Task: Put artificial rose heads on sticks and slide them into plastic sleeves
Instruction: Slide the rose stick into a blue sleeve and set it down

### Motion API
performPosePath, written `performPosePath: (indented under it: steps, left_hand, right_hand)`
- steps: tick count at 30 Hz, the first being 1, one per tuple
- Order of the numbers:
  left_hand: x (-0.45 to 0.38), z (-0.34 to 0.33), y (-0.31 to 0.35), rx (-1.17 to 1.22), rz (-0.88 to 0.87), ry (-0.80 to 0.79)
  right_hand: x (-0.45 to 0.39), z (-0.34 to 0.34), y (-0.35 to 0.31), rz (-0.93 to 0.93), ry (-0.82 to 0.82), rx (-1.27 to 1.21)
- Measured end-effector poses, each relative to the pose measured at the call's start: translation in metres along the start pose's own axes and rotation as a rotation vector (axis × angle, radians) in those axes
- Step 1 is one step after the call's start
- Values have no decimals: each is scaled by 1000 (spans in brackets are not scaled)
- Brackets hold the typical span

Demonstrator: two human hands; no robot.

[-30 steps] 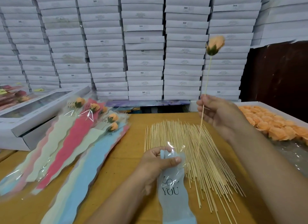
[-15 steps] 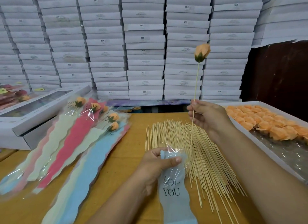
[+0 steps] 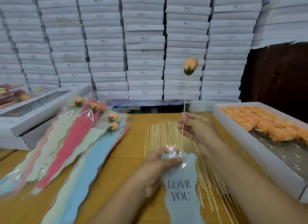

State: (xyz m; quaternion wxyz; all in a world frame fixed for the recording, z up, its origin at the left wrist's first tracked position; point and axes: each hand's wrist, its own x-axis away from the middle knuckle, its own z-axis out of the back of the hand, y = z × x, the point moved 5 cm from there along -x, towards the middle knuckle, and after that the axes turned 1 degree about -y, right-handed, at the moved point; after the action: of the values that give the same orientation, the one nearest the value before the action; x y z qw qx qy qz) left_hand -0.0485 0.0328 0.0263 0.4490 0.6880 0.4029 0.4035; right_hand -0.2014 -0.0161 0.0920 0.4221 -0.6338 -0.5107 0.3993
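We can't see the sleeve [image 3: 181,190] bottom since it runs off the lower edge, the stick [image 3: 185,97] tip blurs behind the plastic, the tray [image 3: 260,150] is cropped on the right, and the box labels [image 3: 142,38] are too tiny to read.

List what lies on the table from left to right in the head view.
White windowed gift box → pile of sleeved roses → loose bamboo sticks → white tray of peach rose heads.

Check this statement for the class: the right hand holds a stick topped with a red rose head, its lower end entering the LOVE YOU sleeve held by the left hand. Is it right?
Not quite. The head view shows the rose head is orange, not red. Otherwise correct: the right hand holds the stick, its lower end entering the LOVE YOU sleeve held by the left hand.
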Motion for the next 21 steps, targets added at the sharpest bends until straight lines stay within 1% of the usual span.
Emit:
performPosePath:
  steps: [3,5,8,12,17,21]
  left_hand:
    - [0,3,1,13,4,58]
    - [1,4,2,34,1,79]
    - [2,4,7,64,-23,87]
    - [4,2,10,81,-42,65]
    - [7,0,9,77,-28,9]
    - [8,-3,5,67,-8,-28]
  right_hand:
    - [2,-1,5,-9,-18,29]
    - [4,-2,8,-27,-64,100]
    - [7,-2,13,-71,-143,230]
    - [13,0,20,-105,-216,325]
    - [13,-3,12,-78,-222,373]
    - [6,-10,-11,-11,-146,311]
